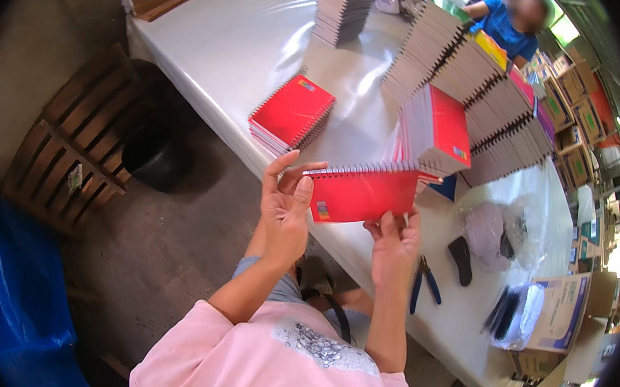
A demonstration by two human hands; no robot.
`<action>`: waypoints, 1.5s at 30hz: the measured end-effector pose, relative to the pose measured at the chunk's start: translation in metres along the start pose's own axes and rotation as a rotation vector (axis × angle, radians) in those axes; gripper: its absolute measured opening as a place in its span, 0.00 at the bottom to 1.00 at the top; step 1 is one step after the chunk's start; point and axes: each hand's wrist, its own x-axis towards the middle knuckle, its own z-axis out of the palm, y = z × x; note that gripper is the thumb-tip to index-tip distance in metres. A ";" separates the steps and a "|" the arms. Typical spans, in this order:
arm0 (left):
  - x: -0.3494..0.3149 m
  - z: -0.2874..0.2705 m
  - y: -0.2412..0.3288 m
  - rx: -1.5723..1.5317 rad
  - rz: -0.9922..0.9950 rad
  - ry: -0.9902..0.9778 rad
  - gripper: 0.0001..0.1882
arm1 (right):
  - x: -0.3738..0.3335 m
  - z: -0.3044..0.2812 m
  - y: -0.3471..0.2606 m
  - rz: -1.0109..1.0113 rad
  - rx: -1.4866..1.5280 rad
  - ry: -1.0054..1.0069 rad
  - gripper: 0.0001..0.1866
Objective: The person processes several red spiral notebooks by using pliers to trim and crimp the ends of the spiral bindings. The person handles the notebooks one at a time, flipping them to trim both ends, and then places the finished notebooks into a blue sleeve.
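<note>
A red spiral notebook [366, 195] is held up in front of me at the table's near edge, its coil along the top. My left hand [284, 210] pinches its left end by the coil, thumb in front and fingers reaching over the wire. The lower right corner is between the thumb and fingers of my right hand [394, 246]. Just beyond my left hand lies a short stack of red spiral notebooks [293, 113]. Past the held notebook stands a thicker stack of red-covered notebooks [443, 132], partly hidden by it.
Tall notebook stacks [449, 65] fill the table's [220, 43] far right; another stack [341, 10] stands at the back. Blue-handled pliers [427, 283], a black object [460, 260] and an open carton [552, 314] lie to the right. A person [509, 26] sits across. Wooden pallets [80, 134] stand left.
</note>
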 end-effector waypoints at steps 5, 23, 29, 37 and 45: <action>0.040 -0.028 0.037 0.593 0.347 -0.049 0.18 | 0.079 0.056 -0.010 -0.004 0.085 -0.084 0.18; 0.119 -0.087 0.009 0.821 0.197 0.091 0.18 | 0.171 0.099 0.052 -0.330 -0.720 -0.115 0.27; 0.111 -0.099 0.035 0.835 0.477 0.210 0.15 | 0.118 0.046 -0.066 -0.949 -1.452 0.501 0.30; 0.065 -0.003 0.043 1.044 0.887 -0.129 0.14 | 0.140 -0.077 -0.103 -0.234 -1.091 0.403 0.19; 0.019 0.090 -0.004 0.287 -0.155 -0.420 0.17 | 0.038 -0.031 -0.086 -0.586 -0.564 0.178 0.12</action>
